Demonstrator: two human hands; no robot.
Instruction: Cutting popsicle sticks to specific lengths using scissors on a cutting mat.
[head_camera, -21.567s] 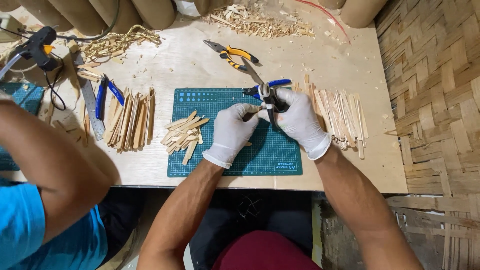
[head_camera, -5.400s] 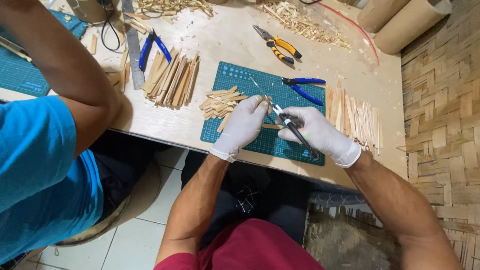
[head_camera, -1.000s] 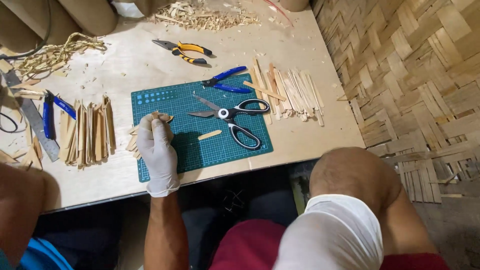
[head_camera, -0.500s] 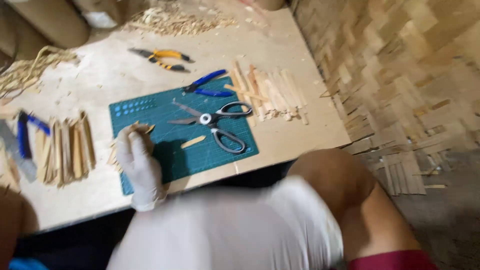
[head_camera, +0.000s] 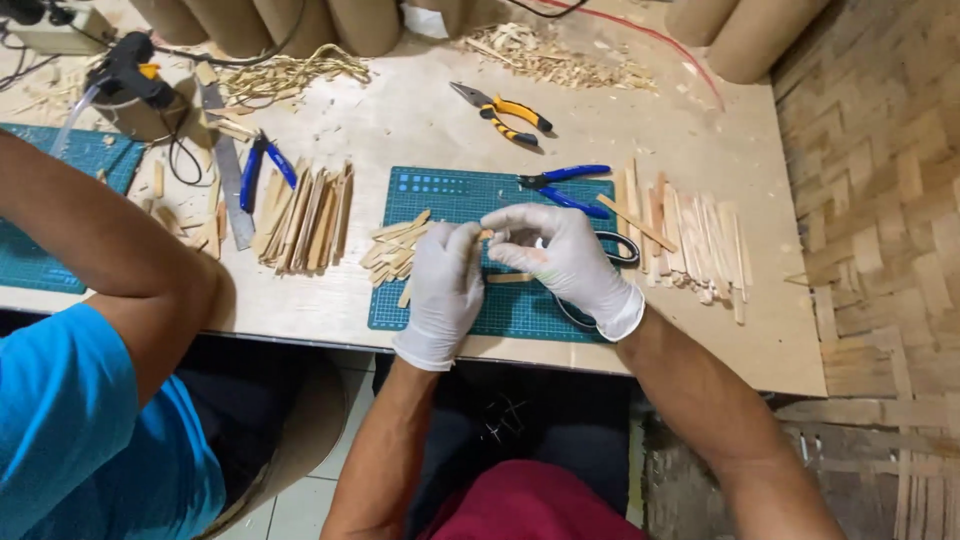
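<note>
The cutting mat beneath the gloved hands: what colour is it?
Teal-green cutting mat with a pale printed grid, seen in the head view.

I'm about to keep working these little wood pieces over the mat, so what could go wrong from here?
The scissors lie partly hidden under the right hand, so a wrist could press on them. The small wood strip pinched between both hands, left hand included, might slip. A co-worker's arm is close and could bump the stick pile.

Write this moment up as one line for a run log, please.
left hand: pinching small wooden strip | right hand: pinching same strip | below: green cutting mat | scissors: under right hand
</note>
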